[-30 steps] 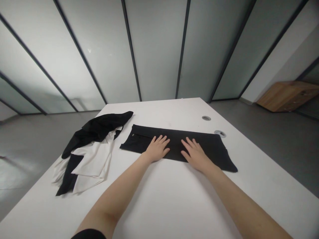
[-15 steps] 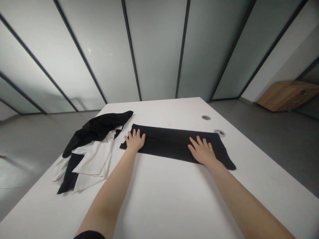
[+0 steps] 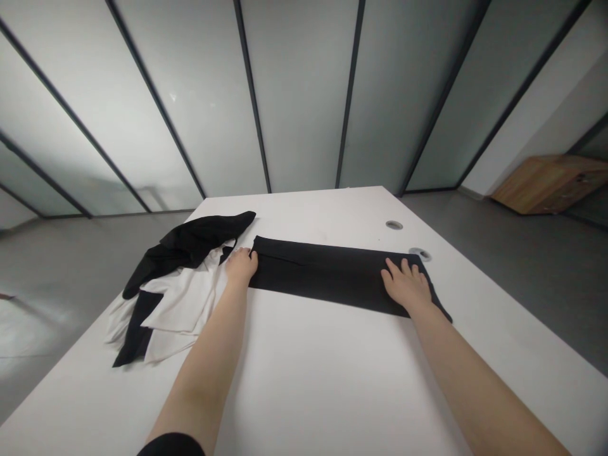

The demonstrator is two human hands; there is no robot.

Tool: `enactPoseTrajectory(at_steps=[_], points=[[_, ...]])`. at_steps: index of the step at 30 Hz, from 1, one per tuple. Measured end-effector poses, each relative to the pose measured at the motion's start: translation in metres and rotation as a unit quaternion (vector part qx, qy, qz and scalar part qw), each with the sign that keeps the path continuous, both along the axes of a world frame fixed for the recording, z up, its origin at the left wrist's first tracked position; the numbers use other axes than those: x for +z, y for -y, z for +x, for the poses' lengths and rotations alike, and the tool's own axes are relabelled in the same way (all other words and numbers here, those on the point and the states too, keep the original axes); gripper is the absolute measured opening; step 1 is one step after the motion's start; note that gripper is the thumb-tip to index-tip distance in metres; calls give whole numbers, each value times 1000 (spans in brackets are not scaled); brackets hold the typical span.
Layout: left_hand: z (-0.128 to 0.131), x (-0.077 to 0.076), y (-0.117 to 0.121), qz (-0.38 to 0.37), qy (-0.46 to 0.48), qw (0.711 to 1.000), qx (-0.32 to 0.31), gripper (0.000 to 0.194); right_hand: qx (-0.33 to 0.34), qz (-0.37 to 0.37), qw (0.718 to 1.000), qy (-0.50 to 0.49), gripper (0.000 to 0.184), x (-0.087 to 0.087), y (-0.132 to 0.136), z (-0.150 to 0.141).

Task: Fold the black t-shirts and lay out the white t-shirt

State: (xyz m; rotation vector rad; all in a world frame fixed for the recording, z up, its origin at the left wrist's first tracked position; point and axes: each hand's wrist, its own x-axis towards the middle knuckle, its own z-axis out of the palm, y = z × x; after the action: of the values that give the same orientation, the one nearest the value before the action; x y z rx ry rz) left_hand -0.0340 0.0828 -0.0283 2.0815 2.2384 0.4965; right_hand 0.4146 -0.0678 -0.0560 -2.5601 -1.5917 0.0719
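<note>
A black garment (image 3: 323, 269), folded into a long flat strip, lies crosswise on the white table (image 3: 323, 367); it looks like trousers, though its kind is not certain. My left hand (image 3: 241, 266) is at its left end, fingers bent together over the edge and thumb on the cloth, covering that corner. Toward the right end, my right hand (image 3: 409, 285) rests palm down with fingers spread on the fabric. A short crease runs through the cloth near my left hand.
Left of the strip lies a loose heap of clothes, a black garment (image 3: 190, 244) over a white one (image 3: 183, 304). Two round grommets (image 3: 394, 225) sit in the tabletop at the right. Frosted glass panels (image 3: 299, 95) stand behind; a wooden cabinet (image 3: 546, 183) is at far right.
My left hand has slid left to the garment's end, its fingers drawing in from a spread. My right hand has moved right along the cloth, staying flat.
</note>
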Motion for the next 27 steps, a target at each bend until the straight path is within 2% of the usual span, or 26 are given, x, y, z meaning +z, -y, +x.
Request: enactPoseTrajectory(at_steps=[2,4,8,11,16,20,24,27], points=[[-3,6,-1,-6,-27,998,48,51,-2,-5,1000,4,71,1,1,-1],[-9,14,-5,-58,-48,995,64,55,-5,-9,1000,8,71,2,1,-3],[-25,28,-19,-205,-74,976,8,54,-16,-16,1000,11,69,5,0,-6],[-36,33,-23,-242,-79,967,-4,50,-21,-23,999,17,69,6,0,-8],[-47,37,-16,-332,-16,943,6,49,-14,-20,999,23,68,5,0,-7],[-42,46,-10,-342,-1,940,15,37,-13,-16,999,25,69,1,-1,-5],[-32,55,-6,-314,19,949,6,24,-18,-11,1000,23,69,-4,-2,-3],[-33,56,-7,-274,15,962,-4,20,-14,-3,1000,24,70,-7,-2,-1]])
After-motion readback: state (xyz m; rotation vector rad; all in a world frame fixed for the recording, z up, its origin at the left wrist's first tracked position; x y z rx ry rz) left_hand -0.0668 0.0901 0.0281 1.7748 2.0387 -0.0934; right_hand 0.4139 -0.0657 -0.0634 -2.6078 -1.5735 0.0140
